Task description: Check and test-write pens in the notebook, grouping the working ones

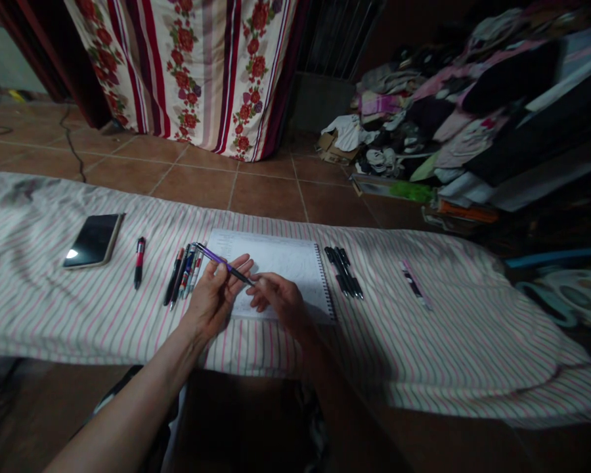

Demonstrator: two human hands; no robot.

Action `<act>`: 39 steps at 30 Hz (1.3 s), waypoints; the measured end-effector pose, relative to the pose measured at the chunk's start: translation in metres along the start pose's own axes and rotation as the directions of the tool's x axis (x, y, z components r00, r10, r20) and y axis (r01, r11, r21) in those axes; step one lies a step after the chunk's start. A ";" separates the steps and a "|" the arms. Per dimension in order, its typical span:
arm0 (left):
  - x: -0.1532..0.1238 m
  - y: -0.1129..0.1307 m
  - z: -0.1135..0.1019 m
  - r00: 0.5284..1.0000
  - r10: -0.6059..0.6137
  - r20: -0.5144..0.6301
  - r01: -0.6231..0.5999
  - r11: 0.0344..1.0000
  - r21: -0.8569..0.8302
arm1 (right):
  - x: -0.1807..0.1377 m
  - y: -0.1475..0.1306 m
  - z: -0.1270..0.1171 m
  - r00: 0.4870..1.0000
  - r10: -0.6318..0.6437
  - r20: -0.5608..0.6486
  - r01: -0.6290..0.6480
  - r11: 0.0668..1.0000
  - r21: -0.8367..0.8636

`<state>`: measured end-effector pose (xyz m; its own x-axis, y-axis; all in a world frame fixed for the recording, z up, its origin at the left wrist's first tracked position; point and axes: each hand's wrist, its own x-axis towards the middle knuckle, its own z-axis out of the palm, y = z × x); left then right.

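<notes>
My left hand (213,292) is turned palm up above a spiral notebook (285,253), its thumb pressing a purple pen (215,256) against the fingers. The pen slants down to the right, with a dark grip and a pointed tip. At that tip, the fingers of my right hand (280,299) are curled and pinched together. The notebook lies open, its pages covered with faint writing and its spiral binding on the right. Left of it, beside my left hand, lie several pens (177,276) in a group. Several black pens (343,272) lie close together right of the binding.
A red and black pen (139,263) and a phone (93,240) lie farther left on the striped cloth (276,348). To the right is a pink and black pen (414,284). Behind are a tiled floor (201,180), a floral curtain (207,72) and piled clothes (423,112).
</notes>
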<state>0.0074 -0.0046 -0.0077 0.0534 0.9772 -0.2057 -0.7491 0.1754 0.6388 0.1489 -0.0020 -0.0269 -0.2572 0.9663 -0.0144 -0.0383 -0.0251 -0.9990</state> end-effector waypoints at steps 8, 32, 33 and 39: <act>0.000 -0.003 0.001 1.000 0.015 -0.004 -0.014 1.000 0.024 | -0.001 0.002 0.000 0.999 -0.035 0.021 0.037 0.996 -0.085; -0.002 -0.002 0.000 0.993 -0.057 -0.102 0.073 0.983 0.167 | 0.002 -0.005 -0.004 0.976 -0.007 -0.217 0.016 0.999 0.040; -0.002 -0.002 0.000 0.992 -0.075 -0.097 0.090 0.981 0.171 | 0.002 -0.005 -0.004 0.972 0.009 -0.234 0.009 0.997 0.077; -0.010 0.001 0.004 0.988 -0.138 0.064 0.120 0.967 0.222 | 0.004 -0.008 -0.014 0.929 0.181 -0.322 -0.061 0.935 0.349</act>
<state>0.0088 -0.0143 -0.0025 0.1986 0.9493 -0.2436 -0.5715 0.3141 0.7581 0.1616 0.0054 -0.0200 0.0654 0.9758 -0.2084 -0.3571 -0.1722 -0.9181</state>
